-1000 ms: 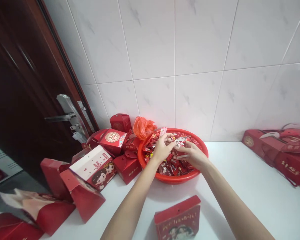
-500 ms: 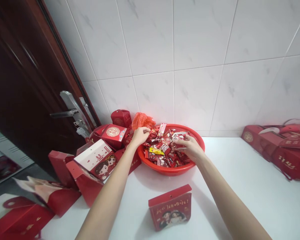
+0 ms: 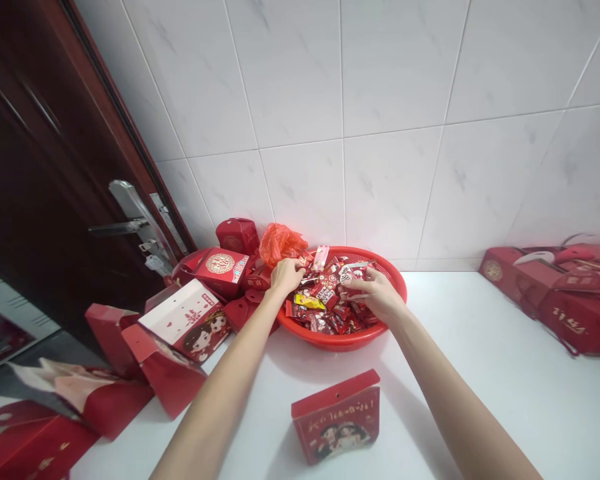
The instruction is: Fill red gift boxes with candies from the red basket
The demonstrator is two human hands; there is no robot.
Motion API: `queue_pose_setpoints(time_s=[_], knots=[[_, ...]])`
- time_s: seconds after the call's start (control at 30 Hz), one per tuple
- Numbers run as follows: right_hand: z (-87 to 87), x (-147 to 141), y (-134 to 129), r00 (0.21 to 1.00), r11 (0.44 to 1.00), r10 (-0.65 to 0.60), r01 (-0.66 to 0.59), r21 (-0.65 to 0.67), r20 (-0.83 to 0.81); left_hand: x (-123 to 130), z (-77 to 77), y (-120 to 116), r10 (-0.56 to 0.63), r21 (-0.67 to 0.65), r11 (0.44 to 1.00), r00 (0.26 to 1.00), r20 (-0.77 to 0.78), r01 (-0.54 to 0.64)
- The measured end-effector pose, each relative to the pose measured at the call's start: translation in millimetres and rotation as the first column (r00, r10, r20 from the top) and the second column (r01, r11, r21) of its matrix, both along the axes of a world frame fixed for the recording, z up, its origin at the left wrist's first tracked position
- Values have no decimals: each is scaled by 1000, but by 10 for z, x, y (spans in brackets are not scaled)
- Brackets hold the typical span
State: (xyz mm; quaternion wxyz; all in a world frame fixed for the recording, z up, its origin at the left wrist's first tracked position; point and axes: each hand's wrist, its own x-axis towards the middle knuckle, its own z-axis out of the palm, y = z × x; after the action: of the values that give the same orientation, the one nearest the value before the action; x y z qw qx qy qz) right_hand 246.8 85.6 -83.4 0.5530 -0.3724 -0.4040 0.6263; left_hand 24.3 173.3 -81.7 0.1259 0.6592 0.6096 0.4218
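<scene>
A red plastic basket (image 3: 347,342) full of wrapped candies (image 3: 330,293) stands against the tiled wall. My left hand (image 3: 287,274) is at the basket's left part, its fingertips pinched on a small red wrapped candy (image 3: 305,259). Over the right part, my right hand (image 3: 377,292) is closed on a red and white wrapped candy (image 3: 353,273). A pink and white packet (image 3: 321,257) and a yellow one (image 3: 309,301) lie between the hands. In front of the basket a red box with a printed couple (image 3: 337,421) stands upright on the white table.
Several red gift boxes (image 3: 223,267) crowd the left side, with open ones (image 3: 165,367) nearer the front. An orange plastic bag (image 3: 280,244) sits behind the basket. More red boxes (image 3: 555,293) lie at the right. A dark door (image 3: 55,167) with a handle is at left.
My left hand has dipped slightly toward the candies, and its fingers now pinch one. The right hand stays nearly in place with its candy. The whole view has shifted a little.
</scene>
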Motion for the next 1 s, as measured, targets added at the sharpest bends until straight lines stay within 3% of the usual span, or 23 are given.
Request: queue_pose_setpoints(time_s=[0.23,0.4,0.67,0.83,1.0], knots=[[19,-9,-5,999,999,-39,40,-29,23,97,87,-144,-140,130,986,950,279,107],[60,-14,-28,1000,1000,-11,12,17,-27,280,83,-343,-341,220,940,752,563,261],[87,-12,-34,999,1000,-15,15,-3,-43,402,54,-467,-291,167,956,689,664,242],[101,-17,-67,993,996,78,-74,47,-92,396,70,-548,-277,45,935,644,713,353],[94,-16,-66,996,997,70,-68,32,-63,388,80,-588,-299,22,917,653,696,397]])
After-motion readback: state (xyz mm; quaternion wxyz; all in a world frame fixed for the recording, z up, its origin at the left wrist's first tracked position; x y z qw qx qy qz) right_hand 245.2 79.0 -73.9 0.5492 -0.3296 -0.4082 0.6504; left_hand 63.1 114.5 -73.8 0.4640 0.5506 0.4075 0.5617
